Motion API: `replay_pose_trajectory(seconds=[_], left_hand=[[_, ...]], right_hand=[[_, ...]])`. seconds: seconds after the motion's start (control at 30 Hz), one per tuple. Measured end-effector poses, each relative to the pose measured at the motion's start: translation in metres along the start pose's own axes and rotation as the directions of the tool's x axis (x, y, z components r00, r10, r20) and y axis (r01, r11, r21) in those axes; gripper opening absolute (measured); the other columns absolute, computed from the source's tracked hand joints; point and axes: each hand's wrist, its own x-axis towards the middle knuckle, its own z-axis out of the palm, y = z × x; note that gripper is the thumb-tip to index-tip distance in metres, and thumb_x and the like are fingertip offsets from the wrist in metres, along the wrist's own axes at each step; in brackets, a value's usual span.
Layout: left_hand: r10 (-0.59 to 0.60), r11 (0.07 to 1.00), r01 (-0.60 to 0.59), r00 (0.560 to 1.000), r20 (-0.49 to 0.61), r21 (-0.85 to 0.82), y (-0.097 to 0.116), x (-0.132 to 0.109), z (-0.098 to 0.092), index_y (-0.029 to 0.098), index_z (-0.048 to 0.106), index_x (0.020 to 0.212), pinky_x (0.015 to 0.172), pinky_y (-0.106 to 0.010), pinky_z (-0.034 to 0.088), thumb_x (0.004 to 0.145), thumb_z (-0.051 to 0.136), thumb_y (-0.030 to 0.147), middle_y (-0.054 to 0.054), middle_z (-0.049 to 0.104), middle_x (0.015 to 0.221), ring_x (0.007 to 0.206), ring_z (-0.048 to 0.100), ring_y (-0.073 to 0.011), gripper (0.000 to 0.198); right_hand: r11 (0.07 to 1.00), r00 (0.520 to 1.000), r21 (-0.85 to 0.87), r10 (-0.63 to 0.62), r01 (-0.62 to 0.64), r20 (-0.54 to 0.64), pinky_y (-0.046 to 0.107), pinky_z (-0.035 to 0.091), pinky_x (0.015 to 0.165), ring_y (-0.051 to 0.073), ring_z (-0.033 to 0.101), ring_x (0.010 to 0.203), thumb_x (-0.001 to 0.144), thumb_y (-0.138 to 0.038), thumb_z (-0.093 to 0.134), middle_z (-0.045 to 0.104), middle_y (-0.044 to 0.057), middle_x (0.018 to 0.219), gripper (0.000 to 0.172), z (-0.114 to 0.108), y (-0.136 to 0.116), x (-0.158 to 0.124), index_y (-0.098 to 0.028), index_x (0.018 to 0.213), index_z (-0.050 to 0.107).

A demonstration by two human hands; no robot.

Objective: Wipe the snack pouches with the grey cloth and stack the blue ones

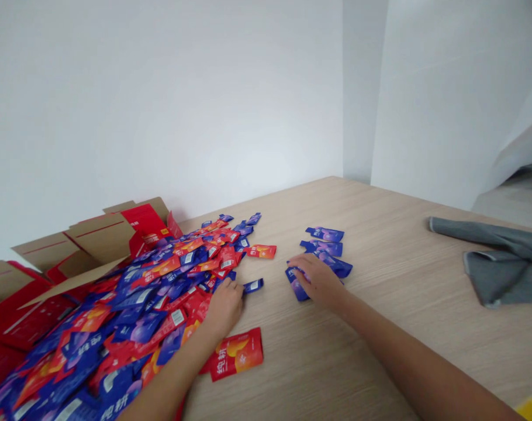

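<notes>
A large heap of red and blue foil pouches [161, 292] covers the left of the table. At its right edge my left hand [225, 307] is closed with its fingers bent over a blue pouch [254, 286], whose end sticks out beyond the fingertips. On the bare wood to the right, my right hand [318, 280] has its thumb and fingers on another blue pouch [297, 287]; the palm hides part of it. Just behind that hand, several blue pouches [325, 234] lie roughly in a row, some overlapping. Red pouches [238, 354] lie in front of my left hand.
Opened red cardboard boxes [149, 225] with brown flaps stand along the left, behind the heap. A loose red pouch [261, 251] lies off the heap's edge. Grey cloth [507, 275] lies at the table's right side. White walls [231, 105] rise behind the wooden table [393, 245].
</notes>
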Motion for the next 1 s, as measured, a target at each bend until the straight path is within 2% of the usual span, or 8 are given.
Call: replay_pose_trajectory(seconds=[0.2, 0.33, 0.4, 0.47, 0.57, 0.63, 0.7, 1.0], left_hand=[[0.174, 0.924, -0.245, 0.953, -0.248, -0.294, 0.011, -0.014, -0.017, 0.018, 0.063, 0.09, 0.074, -0.033, 0.043, 0.077, 0.038, -0.002, -0.007, 0.061, 0.082, 0.083, 0.051, -0.0208, 0.035], [0.22, 0.81, -0.388, 0.896, -0.385, -0.439, 0.026, -0.013, -0.042, 0.021, 0.064, 0.092, 0.069, -0.03, 0.043, 0.083, 0.041, 0.006, -0.004, 0.06, 0.078, 0.08, 0.052, -0.0191, 0.029], [0.115, 0.757, -0.365, 0.891, -0.439, -0.542, 0.025, -0.007, -0.048, 0.022, 0.064, 0.091, 0.074, -0.032, 0.043, 0.084, 0.048, 0.014, -0.003, 0.061, 0.08, 0.083, 0.053, -0.0188, 0.02], [-0.122, 0.645, -0.275, 0.884, -0.451, -0.713, 0.021, 0.001, -0.045, 0.022, 0.062, 0.096, 0.081, -0.034, 0.042, 0.08, 0.057, 0.024, -0.003, 0.062, 0.086, 0.087, 0.055, -0.0189, 0.017], [-0.434, 0.248, -0.133, 0.87, -0.233, -0.96, 0.02, 0.01, -0.029, 0.018, 0.056, 0.104, 0.079, -0.034, 0.045, 0.07, 0.067, 0.04, -0.004, 0.062, 0.087, 0.084, 0.059, -0.0188, 0.042], [-0.435, 0.013, -0.049, 0.899, -0.05, -0.999, 0.027, 0.012, -0.02, 0.015, 0.057, 0.098, 0.072, -0.032, 0.047, 0.065, 0.07, 0.045, -0.003, 0.063, 0.08, 0.075, 0.06, -0.018, 0.046], [-0.395, -0.111, -0.011, 0.918, 0.034, -0.994, 0.039, 0.011, -0.016, 0.014, 0.059, 0.087, 0.068, -0.029, 0.047, 0.063, 0.073, 0.044, -0.002, 0.063, 0.075, 0.068, 0.059, -0.0165, 0.041], [-0.521, -0.351, -0.057, 0.841, 0.144, -0.935, 0.051, 0.015, -0.012, 0.016, 0.051, 0.054, 0.04, -0.02, 0.034, 0.062, 0.069, 0.057, 0.004, 0.051, 0.045, 0.037, 0.043, -0.0083, 0.045]], right_hand=[[0.993, 0.951, 0.085, -0.107, 0.086, 0.289, 0.039, 0.037, 0.098, 0.023, 0.044, 0.118, 0.077, -0.02, 0.055, 0.051, 0.012, 0.127, 0.054, 0.015, -0.034, -0.011, -0.017, 0.129, 0.042], [0.983, 0.959, 0.17, 0.014, -0.064, 0.282, 0.038, 0.044, 0.089, 0.022, 0.057, 0.102, 0.081, -0.02, 0.049, 0.062, 0.01, 0.11, 0.034, 0.017, -0.036, -0.012, -0.019, 0.115, 0.055], [0.921, 0.949, 0.306, 0.157, -0.241, 0.274, 0.035, 0.05, 0.075, 0.021, 0.063, 0.084, 0.082, -0.023, 0.05, 0.067, 0.007, 0.091, 0.022, 0.017, -0.033, -0.009, -0.019, 0.1, 0.062], [0.744, 0.903, 0.516, 0.311, -0.425, 0.295, 0.031, 0.051, 0.059, 0.02, 0.064, 0.074, 0.078, -0.033, 0.056, 0.067, 0.006, 0.081, 0.022, 0.017, -0.031, -0.005, -0.018, 0.093, 0.062], [0.375, 0.841, 0.774, 0.406, -0.51, 0.357, 0.027, 0.051, 0.053, 0.019, 0.065, 0.073, 0.073, -0.046, 0.062, 0.068, 0.006, 0.082, 0.036, 0.017, -0.032, -0.001, -0.016, 0.093, 0.062], [0.209, 0.828, 0.834, 0.382, -0.51, 0.411, 0.028, 0.052, 0.056, 0.018, 0.066, 0.072, 0.074, -0.05, 0.06, 0.069, 0.006, 0.082, 0.039, 0.016, -0.035, -0.001, -0.016, 0.091, 0.063], [0.13, 0.813, 0.827, 0.319, -0.547, 0.487, 0.027, 0.052, 0.056, 0.018, 0.066, 0.067, 0.075, -0.054, 0.057, 0.069, 0.007, 0.079, 0.042, 0.017, -0.037, -0.003, -0.014, 0.088, 0.063], [0.346, 0.728, 0.657, 0.131, -0.669, 0.673, 0.024, 0.044, 0.047, 0.013, 0.059, 0.047, 0.069, -0.064, 0.056, 0.065, 0.002, 0.057, 0.05, 0.018, -0.033, -0.006, -0.014, 0.067, 0.059]])
